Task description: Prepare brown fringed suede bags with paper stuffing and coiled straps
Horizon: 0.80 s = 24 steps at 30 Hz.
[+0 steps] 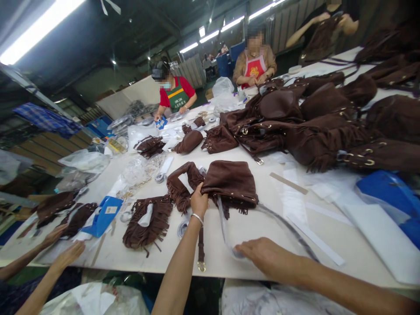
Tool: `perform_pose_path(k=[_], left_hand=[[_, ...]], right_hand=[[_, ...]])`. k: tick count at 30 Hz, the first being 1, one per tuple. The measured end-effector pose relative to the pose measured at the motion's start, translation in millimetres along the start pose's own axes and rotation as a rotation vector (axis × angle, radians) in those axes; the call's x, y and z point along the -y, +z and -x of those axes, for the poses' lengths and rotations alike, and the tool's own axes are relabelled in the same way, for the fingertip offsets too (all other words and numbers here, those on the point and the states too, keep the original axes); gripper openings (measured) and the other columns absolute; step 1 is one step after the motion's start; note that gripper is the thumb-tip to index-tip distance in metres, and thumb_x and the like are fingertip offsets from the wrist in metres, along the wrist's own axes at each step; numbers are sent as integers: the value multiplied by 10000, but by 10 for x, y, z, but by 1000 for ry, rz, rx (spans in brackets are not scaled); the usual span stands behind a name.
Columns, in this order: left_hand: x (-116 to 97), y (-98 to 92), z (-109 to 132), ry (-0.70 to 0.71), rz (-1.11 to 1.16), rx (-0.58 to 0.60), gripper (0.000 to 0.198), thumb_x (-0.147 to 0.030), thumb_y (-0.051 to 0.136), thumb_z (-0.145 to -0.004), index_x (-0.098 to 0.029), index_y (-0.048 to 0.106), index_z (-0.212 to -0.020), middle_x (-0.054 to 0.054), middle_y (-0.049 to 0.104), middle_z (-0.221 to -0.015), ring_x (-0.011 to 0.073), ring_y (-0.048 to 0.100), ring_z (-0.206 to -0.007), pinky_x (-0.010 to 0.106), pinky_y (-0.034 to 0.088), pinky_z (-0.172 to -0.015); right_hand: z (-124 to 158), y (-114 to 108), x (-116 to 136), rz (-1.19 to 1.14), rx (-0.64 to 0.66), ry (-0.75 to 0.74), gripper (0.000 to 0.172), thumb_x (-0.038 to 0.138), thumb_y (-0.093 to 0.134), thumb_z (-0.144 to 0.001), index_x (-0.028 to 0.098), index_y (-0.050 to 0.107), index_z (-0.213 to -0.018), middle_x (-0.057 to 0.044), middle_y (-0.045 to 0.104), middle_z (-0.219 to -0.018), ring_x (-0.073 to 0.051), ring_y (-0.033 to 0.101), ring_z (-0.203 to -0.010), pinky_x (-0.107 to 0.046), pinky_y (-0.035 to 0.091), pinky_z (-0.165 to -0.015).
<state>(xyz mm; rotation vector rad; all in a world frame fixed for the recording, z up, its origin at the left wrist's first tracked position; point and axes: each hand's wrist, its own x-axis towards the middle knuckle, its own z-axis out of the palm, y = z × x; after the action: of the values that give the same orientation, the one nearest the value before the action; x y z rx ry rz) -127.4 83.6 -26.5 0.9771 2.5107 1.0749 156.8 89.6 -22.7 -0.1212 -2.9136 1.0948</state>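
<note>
A dark brown leather bag with metal eyelets and short fringe lies in front of me. My left hand is closed on its left edge, with the fingertips partly hidden. My right hand, lower and to the right, pinches a greyish film-wrapped strap that runs down from the bag. Another wrapped length curves from the bag's right side past my right forearm. Below my left hand hangs a brown strap with a gold buckle. Fringed brown pieces with white paper lie to the left.
A large pile of brown bags covers the table's right rear. White sheets and a blue item lie at right. At left, a neighbour's hands rest near a blue holder. Other people work across the table.
</note>
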Motion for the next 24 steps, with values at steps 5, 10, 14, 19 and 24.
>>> perform_pose_path(k=[5, 10, 14, 19, 24], left_hand=[[120, 13, -46, -26, -15, 17, 480, -279, 511, -837, -253, 540, -1315, -16, 653, -582, 151, 570, -398, 240, 429, -438], [170, 25, -63, -36, -14, 17, 489, -221, 505, -827, -261, 540, -1313, -11, 675, -633, 139, 578, -413, 240, 454, -475], [203, 33, -53, -53, -25, 16, 504, -192, 498, -819, -245, 538, -1319, 4, 697, -674, 151, 612, -472, 260, 496, -555], [231, 58, -16, -87, -26, 15, 511, -162, 486, -812, -229, 543, -1315, 7, 702, -668, 167, 638, -535, 274, 517, -620], [262, 87, -41, -108, 4, 0, 506, -154, 512, -790, -229, 566, -1287, 25, 729, -776, 187, 675, -673, 286, 522, -684]], right_hand=[[126, -53, 128, 77, 265, -275, 275, 139, 534, -759, 207, 646, -1001, -46, 712, -854, -217, 655, -736, -282, 420, -661], [79, -368, 249, -128, 515, -412, 325, 68, 582, -736, 262, 664, -984, 23, 719, -837, -162, 662, -742, -216, 410, -617], [-102, -592, 382, -238, 793, -481, 239, 24, 593, -744, 221, 661, -860, 33, 693, -770, -128, 645, -678, -179, 406, -579], [-365, -579, 204, -325, 821, -350, 403, -5, 551, -745, 237, 679, -1041, 40, 720, -873, -119, 676, -775, -156, 437, -648], [-577, -281, 225, -49, 553, -440, 278, 11, 623, -685, 232, 703, -833, 49, 716, -750, -118, 628, -631, -187, 363, -527]])
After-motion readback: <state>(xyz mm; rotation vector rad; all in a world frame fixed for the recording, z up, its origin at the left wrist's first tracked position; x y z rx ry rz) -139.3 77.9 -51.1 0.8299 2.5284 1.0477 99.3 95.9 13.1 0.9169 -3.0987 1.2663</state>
